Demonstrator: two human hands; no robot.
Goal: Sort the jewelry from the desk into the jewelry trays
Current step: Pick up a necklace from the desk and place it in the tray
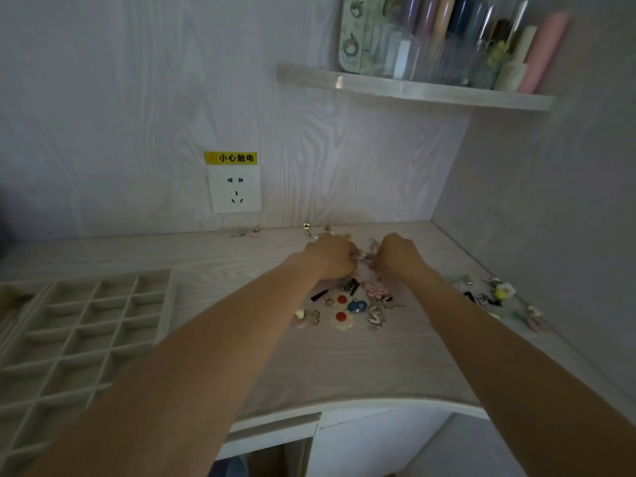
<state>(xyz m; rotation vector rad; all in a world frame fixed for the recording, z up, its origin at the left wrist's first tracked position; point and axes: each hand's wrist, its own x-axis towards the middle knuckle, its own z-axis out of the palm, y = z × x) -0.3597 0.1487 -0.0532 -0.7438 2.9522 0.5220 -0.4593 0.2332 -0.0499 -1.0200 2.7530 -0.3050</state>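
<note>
- The left hand (332, 258) and right hand (395, 253) curled together over the far scattered pile of small enamel and metal jewelry (347, 306) on the pale woodgrain counter (361, 366), apparently picking pieces; actual grip unclear.
- The beige gridded jewelry tray (79, 325) sat left, within reach, its visible compartments unfilled.

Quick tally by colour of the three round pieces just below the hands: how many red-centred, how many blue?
Red-centred white flower pieces: 2
Blue round piece: 1
Total: 3
</note>
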